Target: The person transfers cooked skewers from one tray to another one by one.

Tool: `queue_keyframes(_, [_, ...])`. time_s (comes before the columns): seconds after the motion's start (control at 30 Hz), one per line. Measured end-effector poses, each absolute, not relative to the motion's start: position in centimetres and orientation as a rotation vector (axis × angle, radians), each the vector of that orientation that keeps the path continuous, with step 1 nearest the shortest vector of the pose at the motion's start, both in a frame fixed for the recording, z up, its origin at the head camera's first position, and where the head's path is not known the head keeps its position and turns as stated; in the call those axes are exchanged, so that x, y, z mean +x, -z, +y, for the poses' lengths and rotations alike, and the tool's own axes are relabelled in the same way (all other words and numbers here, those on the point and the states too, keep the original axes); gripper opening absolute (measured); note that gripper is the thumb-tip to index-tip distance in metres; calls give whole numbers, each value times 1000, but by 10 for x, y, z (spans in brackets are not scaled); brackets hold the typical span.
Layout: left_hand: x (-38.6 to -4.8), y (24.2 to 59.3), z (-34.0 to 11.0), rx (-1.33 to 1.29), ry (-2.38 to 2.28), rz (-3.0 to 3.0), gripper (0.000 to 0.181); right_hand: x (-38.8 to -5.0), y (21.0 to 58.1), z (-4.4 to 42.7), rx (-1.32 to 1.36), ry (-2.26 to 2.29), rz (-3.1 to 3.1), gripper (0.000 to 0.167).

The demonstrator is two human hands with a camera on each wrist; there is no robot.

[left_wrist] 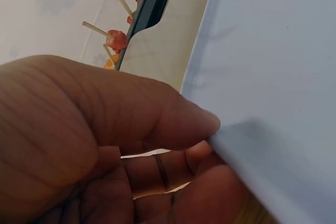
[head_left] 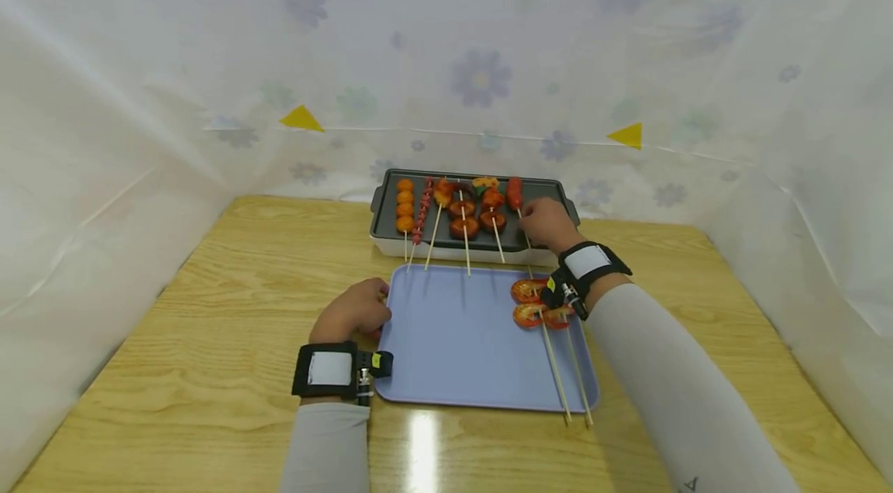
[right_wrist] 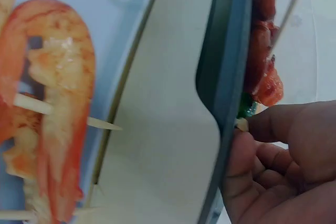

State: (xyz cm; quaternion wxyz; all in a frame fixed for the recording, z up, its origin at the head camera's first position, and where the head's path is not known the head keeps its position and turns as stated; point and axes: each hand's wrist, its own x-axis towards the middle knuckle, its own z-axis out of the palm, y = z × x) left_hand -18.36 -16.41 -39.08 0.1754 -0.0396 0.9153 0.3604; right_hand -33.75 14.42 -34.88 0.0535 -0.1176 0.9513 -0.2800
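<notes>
Wood-grained table (head_left: pixel 181 346) runs wide at left. At lower centre, the left hand (head_left: pixel 354 310) pinches the lilac tray (head_left: pixel 453 353) by its left rim; right of centre, the right hand (head_left: pixel 547 223) pinches the sausage skewer (head_left: pixel 514 191) near the right edge of the grill (head_left: pixel 385 220).

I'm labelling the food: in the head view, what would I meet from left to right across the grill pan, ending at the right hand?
Orange ball skewer, thin pink skewer, short browned skewer, brown round-slice skewer, mixed skewer, red sausage skewer, right hand.
</notes>
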Motion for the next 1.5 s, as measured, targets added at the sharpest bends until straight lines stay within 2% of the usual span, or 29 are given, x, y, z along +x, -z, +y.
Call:
queue_keyframes(0.33, [-185, 390, -161, -117, -1014, 2592, 50, -339, 334, 147, -244, 876, 2743, 26])
queue_keyframes(0.53, [-184, 389, -161, -124, -1024, 2585, 50, -327, 334, 144, -223, 972, 2703, 8])
queue_keyframes(0.7, [-179, 392, -163, -138, -1024, 2567, 49, -313, 344, 143, -267, 1105, 2657, 19])
queue_keyframes(1.0, [-180, 394, -164, -115, -1030, 2572, 50, -287, 344, 148, -317, 1186, 2684, 22])
queue_keyframes(1.3, [-182, 390, -163, -119, -1029, 2567, 51, -265, 337, 154, -424, 1154, 2760, 10])
queue_keyframes(1.5, [-183, 391, -163, -116, -1043, 2564, 49, -250, 339, 160, -479, 1120, 2794, 15])
